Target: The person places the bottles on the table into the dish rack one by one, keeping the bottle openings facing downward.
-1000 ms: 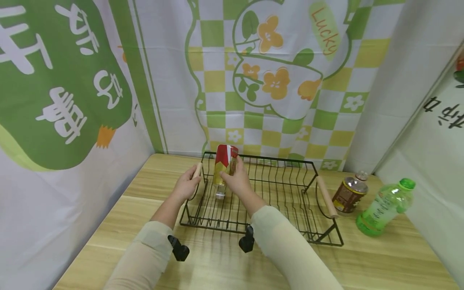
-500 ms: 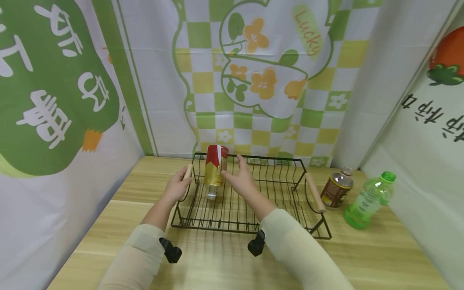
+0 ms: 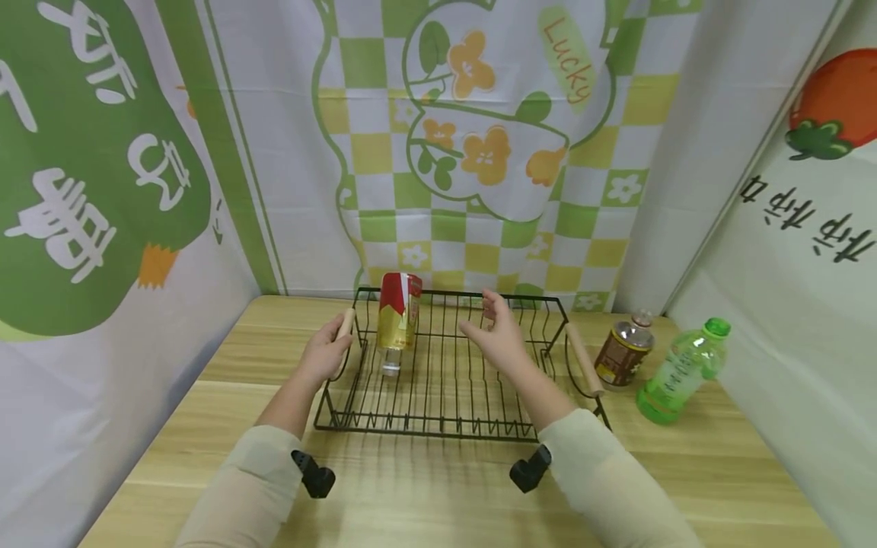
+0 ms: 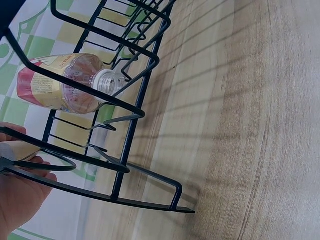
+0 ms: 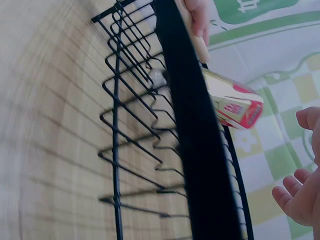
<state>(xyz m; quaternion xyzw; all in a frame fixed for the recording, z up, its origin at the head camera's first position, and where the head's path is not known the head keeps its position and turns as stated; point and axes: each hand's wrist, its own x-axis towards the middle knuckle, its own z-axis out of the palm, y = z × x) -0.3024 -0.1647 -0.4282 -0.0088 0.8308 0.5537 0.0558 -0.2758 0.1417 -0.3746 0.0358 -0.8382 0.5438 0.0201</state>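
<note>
A bottle (image 3: 395, 316) with a red and gold label stands upside down at the left end of a black wire dish rack (image 3: 438, 434), its clear neck pointing down between the wires. My left hand (image 3: 324, 354) grips the rack's left wooden handle (image 3: 346, 323), beside the bottle. Over the middle of the rack, my right hand (image 3: 503, 339) holds nothing; its fingers and thumb are spread apart, some distance right of the bottle. The right wrist view also shows this hand (image 5: 302, 192) apart from the bottle (image 5: 235, 102), with a dark blurred strip crossing the rack.
Right of the rack's other wooden handle (image 3: 584, 359) stand a brown-labelled bottle (image 3: 623, 350) without a visible cap and a green bottle (image 3: 681, 373) with a green cap. A patterned curtain (image 3: 473, 152) hangs behind the wooden table (image 3: 411, 495).
My right hand has let go of the red and gold bottle and moved right. The bottle stays in the rack. My left hand keeps its grip on the handle; the head view has shifted.
</note>
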